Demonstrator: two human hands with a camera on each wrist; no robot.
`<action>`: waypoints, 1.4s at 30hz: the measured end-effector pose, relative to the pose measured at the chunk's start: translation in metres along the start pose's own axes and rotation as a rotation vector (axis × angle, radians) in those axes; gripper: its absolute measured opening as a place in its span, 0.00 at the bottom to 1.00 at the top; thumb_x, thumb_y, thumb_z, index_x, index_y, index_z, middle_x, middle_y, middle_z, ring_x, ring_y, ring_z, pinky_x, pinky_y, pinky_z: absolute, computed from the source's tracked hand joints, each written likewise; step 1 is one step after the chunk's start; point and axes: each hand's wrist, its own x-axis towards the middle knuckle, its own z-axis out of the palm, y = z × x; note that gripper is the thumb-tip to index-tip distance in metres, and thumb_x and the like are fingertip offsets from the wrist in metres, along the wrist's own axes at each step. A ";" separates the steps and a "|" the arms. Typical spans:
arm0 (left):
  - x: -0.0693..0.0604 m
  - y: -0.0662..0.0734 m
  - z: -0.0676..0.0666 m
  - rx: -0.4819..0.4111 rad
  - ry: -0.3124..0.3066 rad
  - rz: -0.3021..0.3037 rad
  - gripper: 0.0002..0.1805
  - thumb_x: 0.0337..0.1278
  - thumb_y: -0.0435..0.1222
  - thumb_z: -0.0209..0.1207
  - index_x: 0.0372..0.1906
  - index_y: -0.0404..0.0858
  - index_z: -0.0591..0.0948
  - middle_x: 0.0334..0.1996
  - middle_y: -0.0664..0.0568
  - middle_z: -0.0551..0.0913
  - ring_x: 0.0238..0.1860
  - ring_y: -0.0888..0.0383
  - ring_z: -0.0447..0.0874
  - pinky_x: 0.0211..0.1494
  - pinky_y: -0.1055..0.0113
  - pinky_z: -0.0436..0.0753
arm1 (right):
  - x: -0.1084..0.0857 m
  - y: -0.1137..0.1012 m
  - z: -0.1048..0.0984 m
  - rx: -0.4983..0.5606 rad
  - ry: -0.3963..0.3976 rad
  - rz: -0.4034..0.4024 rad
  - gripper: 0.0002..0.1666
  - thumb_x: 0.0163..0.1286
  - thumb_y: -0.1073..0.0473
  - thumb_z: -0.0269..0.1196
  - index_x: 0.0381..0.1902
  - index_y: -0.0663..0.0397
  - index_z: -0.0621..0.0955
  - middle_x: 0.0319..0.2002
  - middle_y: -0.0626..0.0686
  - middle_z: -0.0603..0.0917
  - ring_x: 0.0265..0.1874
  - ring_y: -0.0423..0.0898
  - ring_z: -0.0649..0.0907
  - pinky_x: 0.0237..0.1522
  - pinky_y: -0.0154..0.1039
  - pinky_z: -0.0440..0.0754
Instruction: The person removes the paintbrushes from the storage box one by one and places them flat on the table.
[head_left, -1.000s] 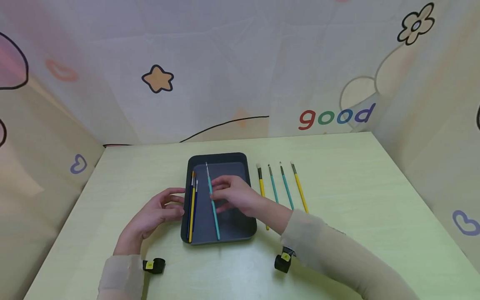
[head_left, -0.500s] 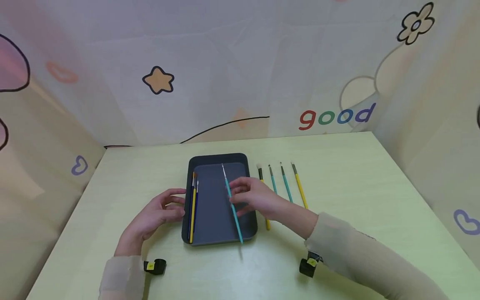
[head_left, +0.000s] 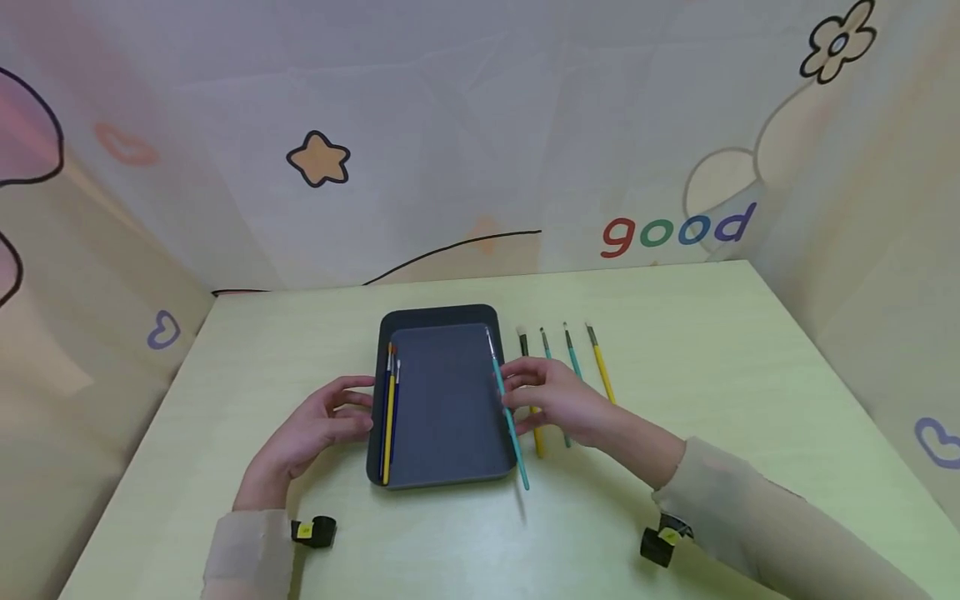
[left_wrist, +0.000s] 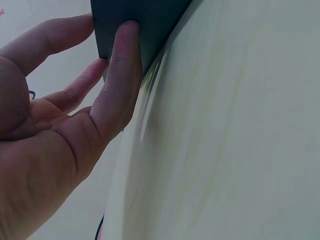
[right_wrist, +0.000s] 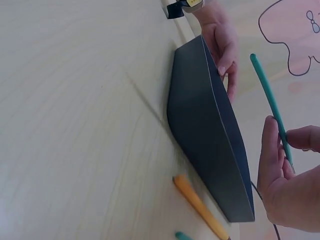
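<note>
In the head view a dark grey tray (head_left: 450, 408) lies on the table. My right hand (head_left: 558, 404) pinches a turquoise paintbrush (head_left: 512, 425) between thumb and fingers, over the tray's right rim. Its bristles point away from me. The right wrist view shows this brush (right_wrist: 267, 90) raised above the tray wall (right_wrist: 197, 100). My left hand (head_left: 311, 429) rests its fingertips against the tray's left outer side, fingers relaxed; the left wrist view shows these fingers (left_wrist: 120, 75) touching the wall. Along the tray's left inside edge lie a yellow paintbrush (head_left: 388, 433) and dark blue paintbrushes (head_left: 397, 400).
Right of the tray, several brushes lie in a row on the table: a thick yellow one (head_left: 538, 442), turquoise ones (head_left: 573, 360) and another yellow one (head_left: 602, 367). My right hand and forearm partly cover them. A printed cloth (head_left: 450, 150) stands behind the table.
My right hand has carried the turquoise paintbrush rightward, from over the tray's middle to its right rim. The left hand has stayed against the tray's left side.
</note>
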 end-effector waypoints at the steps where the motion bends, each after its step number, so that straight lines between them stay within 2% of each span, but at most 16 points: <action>1: 0.000 0.000 0.000 0.002 -0.002 0.001 0.36 0.63 0.27 0.65 0.75 0.34 0.66 0.61 0.32 0.72 0.52 0.46 0.82 0.54 0.57 0.86 | -0.001 0.001 -0.003 -0.001 0.008 0.000 0.29 0.70 0.69 0.62 0.66 0.72 0.70 0.47 0.60 0.76 0.41 0.50 0.80 0.40 0.47 0.89; 9: 0.001 0.000 0.000 0.000 0.000 0.000 0.36 0.62 0.27 0.65 0.75 0.34 0.66 0.60 0.33 0.72 0.52 0.46 0.82 0.54 0.56 0.86 | -0.010 0.008 -0.029 -0.022 0.074 0.001 0.29 0.71 0.67 0.62 0.67 0.71 0.69 0.50 0.60 0.75 0.42 0.51 0.80 0.42 0.48 0.89; 19: -0.001 0.000 -0.001 0.006 0.009 -0.005 0.37 0.63 0.27 0.64 0.75 0.34 0.65 0.61 0.32 0.72 0.50 0.47 0.83 0.54 0.57 0.86 | -0.019 0.009 -0.063 -0.105 0.154 0.026 0.30 0.75 0.66 0.60 0.70 0.72 0.66 0.56 0.65 0.73 0.44 0.50 0.81 0.44 0.45 0.89; 27: 0.000 -0.002 0.000 0.004 -0.003 0.005 0.36 0.64 0.27 0.65 0.75 0.34 0.65 0.61 0.32 0.72 0.52 0.46 0.82 0.54 0.57 0.86 | -0.024 0.011 -0.088 -0.137 0.204 0.066 0.32 0.76 0.64 0.60 0.72 0.70 0.64 0.59 0.67 0.74 0.49 0.55 0.82 0.46 0.44 0.88; 36: 0.001 -0.002 0.001 0.002 -0.001 0.008 0.36 0.63 0.27 0.65 0.75 0.34 0.65 0.60 0.32 0.73 0.51 0.46 0.82 0.54 0.56 0.86 | -0.024 0.020 -0.114 -0.210 0.294 0.071 0.32 0.75 0.64 0.61 0.71 0.70 0.65 0.58 0.68 0.75 0.45 0.53 0.85 0.45 0.47 0.89; 42: 0.000 -0.002 0.001 0.005 0.000 0.008 0.36 0.63 0.27 0.65 0.75 0.34 0.65 0.60 0.33 0.73 0.52 0.46 0.82 0.54 0.56 0.86 | -0.021 0.025 -0.128 -0.282 0.329 0.106 0.31 0.75 0.62 0.62 0.70 0.70 0.67 0.56 0.66 0.76 0.42 0.50 0.85 0.43 0.45 0.89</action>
